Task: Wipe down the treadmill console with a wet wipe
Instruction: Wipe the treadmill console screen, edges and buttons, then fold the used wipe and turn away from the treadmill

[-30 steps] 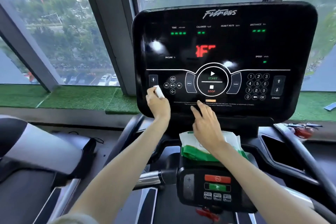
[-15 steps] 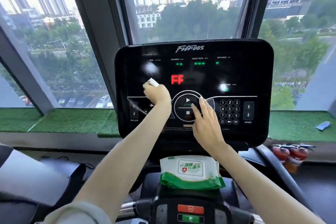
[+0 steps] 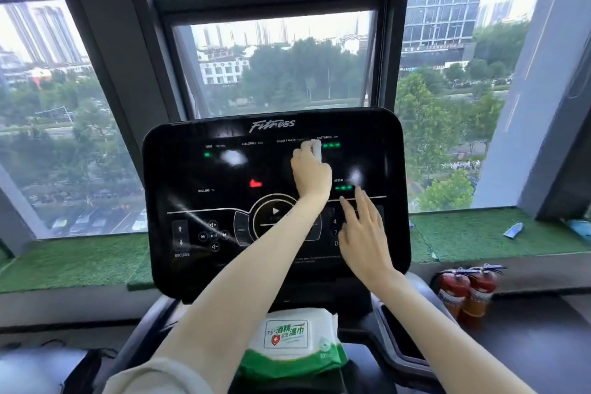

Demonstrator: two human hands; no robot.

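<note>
Nearest, a pack (image 3: 287, 334) of wipes is seen lying label up just below the console (image 3: 198, 169). Beyond it, the right hand (image 3: 364, 240) is laid on the console's lower right, over the number keys; its grip is open, with the fingers straight and spread. Farther up, the left hand (image 3: 311, 173), its arm stretched across from the near left, is pressed to the console's upper right, beside the DISTANCE reading. Its grip is closed round the wipe (image 3: 316, 149), a white fold of which is shown above the knuckles, touching the screen. Streaks are seen on the console's lower left. At the right, two extinguishers (image 3: 467, 294) are stood just below the sill (image 3: 80, 259), which is covered in green turf. Windows (image 3: 275, 67) are set behind.
</note>
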